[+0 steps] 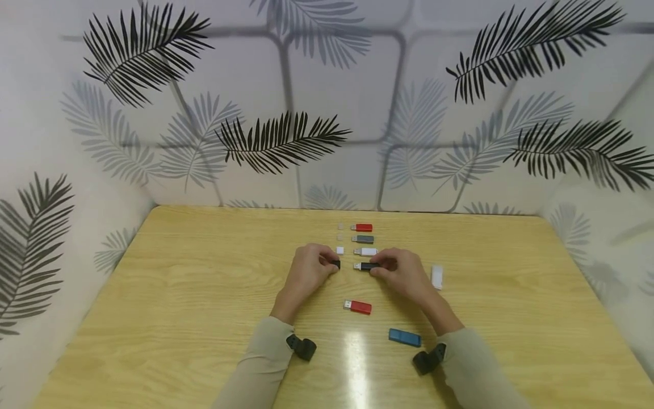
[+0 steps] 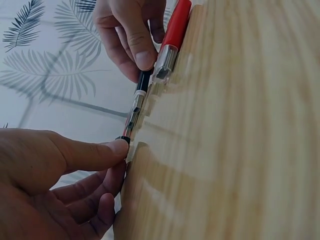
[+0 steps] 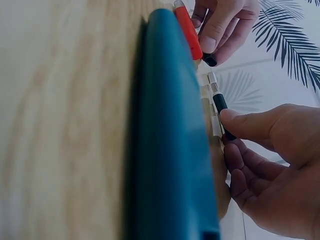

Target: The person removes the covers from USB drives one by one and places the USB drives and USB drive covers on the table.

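Observation:
Between thumb and fingers, my left hand (image 1: 313, 266) pinches a small black cap (image 1: 336, 264). My right hand (image 1: 403, 274) pinches the back end of a black USB stick (image 1: 365, 266), whose bare metal plug points left toward the cap, with a gap between them. Just beyond lie a white USB stick (image 1: 365, 251), a grey USB stick (image 1: 363, 239) and a red USB stick (image 1: 362, 228) in a column, plugs facing left. A white cap (image 1: 340, 250) and two pale, clear caps (image 1: 340, 237) line up to their left.
Nearer me lies another red USB stick (image 1: 359, 307), its plug bare. A blue USB stick (image 1: 405, 337) rests by my right forearm and looms large in the right wrist view. Right of my right hand is a white stick-like piece (image 1: 436, 277). A patterned wall (image 1: 337, 170) backs the wooden table (image 1: 204, 284).

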Tool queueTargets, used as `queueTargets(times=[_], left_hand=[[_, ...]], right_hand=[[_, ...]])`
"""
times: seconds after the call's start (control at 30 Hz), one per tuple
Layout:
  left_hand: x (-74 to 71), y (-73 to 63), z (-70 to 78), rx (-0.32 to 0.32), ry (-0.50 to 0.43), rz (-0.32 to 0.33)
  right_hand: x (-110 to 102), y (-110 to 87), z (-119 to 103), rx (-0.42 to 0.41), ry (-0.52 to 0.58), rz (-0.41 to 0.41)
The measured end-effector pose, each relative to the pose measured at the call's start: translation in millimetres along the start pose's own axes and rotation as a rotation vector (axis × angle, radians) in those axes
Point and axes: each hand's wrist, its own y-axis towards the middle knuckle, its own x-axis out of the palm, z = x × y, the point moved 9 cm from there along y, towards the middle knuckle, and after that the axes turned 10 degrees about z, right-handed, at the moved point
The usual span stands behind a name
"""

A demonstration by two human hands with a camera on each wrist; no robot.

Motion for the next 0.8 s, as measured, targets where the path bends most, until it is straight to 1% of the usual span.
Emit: queueTargets(times=[0.1, 0.27, 0.47, 0.67, 0.8], left_hand=[[2.1, 1.0, -0.2, -0.003, 0.015, 0.000], [5.6, 3.1, 0.4, -0.026, 0.065, -0.002], [6.0, 3.9, -1.0, -0.045, 0.069, -0.011], [6.3, 4.0, 0.4, -0.036, 0.073, -0.012], [6.3, 3.8, 2.5, -0.025, 0.080, -0.019]], right_hand=[[1.3, 1.6, 1.9, 0.002, -0.007, 0.005], [1.3, 2.6, 1.4, 0.005, 0.001, 0.007], [2.5, 3.6, 0.9, 0.010, -0.013, 0.002], [2.0, 4.3, 1.7, 0.010, -0.026, -0.012], [1.9, 4.9, 2.6, 0.030, -0.028, -0.021]])
